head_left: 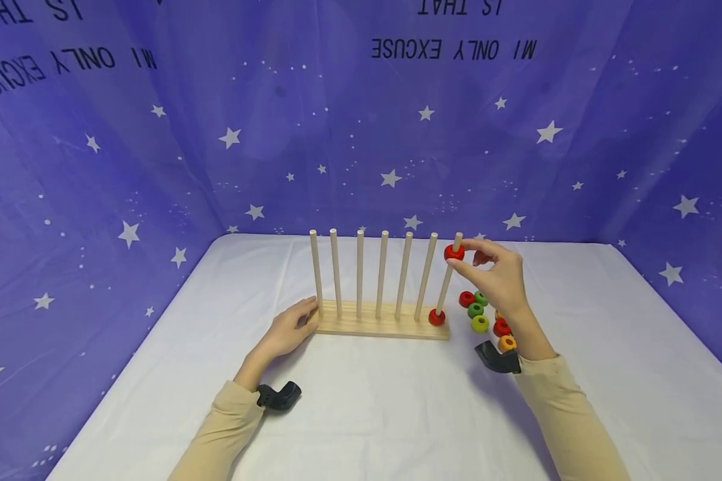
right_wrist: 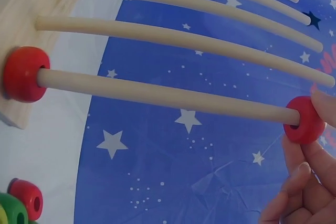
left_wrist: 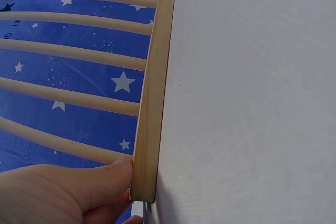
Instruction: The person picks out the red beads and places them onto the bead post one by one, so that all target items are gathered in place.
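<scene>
Beige sleeves (head_left: 568, 414) lie nearest; right hand (head_left: 501, 277), the nearer, pinches a red bead (head_left: 454, 254) around the end peg (head_left: 446, 287), whose axis drops from the grip to another red bead (head_left: 436, 318); left hand (head_left: 285, 329) holds the base (head_left: 376, 327), leftward of the grip

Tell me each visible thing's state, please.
Pale wooden rectangular base: lying flat.
Seven pale wooden rods: upright, six bare.
Lower red round bead: threaded, on base.
Upper red round bead: threaded near rod's top.
Loose coloured round beads: unthreaded.
Left hand: holding base.
Right hand: pinching upper bead.
</scene>
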`<state>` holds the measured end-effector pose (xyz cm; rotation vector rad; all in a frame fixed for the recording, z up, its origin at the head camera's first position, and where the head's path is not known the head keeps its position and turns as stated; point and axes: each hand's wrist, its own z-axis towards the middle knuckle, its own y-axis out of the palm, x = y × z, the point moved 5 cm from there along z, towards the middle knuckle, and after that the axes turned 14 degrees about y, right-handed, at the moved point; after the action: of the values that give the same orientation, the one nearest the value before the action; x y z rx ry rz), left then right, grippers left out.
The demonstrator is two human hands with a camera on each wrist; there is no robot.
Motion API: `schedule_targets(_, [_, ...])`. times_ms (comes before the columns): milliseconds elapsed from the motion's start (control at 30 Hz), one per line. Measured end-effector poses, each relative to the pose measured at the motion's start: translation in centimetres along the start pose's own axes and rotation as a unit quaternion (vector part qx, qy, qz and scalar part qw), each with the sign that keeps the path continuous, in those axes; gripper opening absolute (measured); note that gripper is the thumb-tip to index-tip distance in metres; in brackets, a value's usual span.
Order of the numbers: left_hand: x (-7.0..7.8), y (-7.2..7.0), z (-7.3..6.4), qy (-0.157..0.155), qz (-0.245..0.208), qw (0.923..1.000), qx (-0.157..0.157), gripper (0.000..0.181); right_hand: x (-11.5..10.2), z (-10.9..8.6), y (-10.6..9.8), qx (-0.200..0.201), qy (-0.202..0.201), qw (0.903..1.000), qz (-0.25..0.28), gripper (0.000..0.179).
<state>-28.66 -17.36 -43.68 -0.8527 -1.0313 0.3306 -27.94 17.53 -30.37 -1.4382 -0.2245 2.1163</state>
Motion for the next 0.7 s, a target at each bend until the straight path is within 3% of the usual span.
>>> schedule_targets(400, [0.3,-0.1,0.5,0.009,0.011,0.9999,0.002,0.049,1.8,-0.3,0.5,-0.048,0.014,0.9967,-0.063,0.032])
schedule_targets(700, [0.4,0.3,0.2,-0.005,0.002,1.0000,0.002,0.051,3.3,-0.8,1.2,-0.102,0.059,0.9886,-0.094,0.033])
